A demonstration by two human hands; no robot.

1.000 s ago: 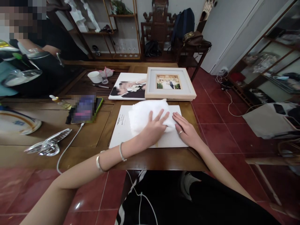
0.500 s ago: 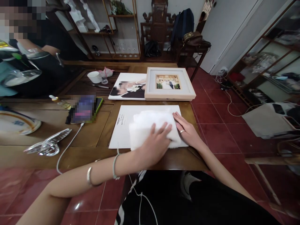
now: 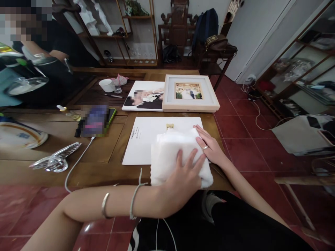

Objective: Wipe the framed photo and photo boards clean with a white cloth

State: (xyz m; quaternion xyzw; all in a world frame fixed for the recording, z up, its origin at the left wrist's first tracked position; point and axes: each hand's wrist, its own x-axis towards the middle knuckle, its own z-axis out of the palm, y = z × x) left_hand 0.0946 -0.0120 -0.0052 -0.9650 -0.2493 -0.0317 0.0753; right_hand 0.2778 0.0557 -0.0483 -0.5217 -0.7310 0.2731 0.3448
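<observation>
A folded white towel (image 3: 167, 153) lies over the front right part of a flat white panel (image 3: 146, 139) and hangs past its front edge. My left hand (image 3: 183, 177) rests on top of the towel with its fingers spread, pressing it down. My right hand (image 3: 210, 146) lies flat with fingers stretched along the panel's right edge, touching the towel's side. A small yellowish hanger plate (image 3: 170, 126) shows on the panel just beyond the towel. A printed barcode label (image 3: 134, 133) is at the panel's left side.
Behind the panel lie a photo print (image 3: 143, 97) and a pale wooden picture frame (image 3: 191, 94). To the left are a phone (image 3: 95, 120) with a white cable, a silver hair clip (image 3: 56, 158) and a dropper bottle (image 3: 69, 113). Another person (image 3: 57, 42) is at the far left.
My left hand and the towel have slid toward me and slightly right, uncovering the hanger plate. My right hand has stayed at the panel's right edge.
</observation>
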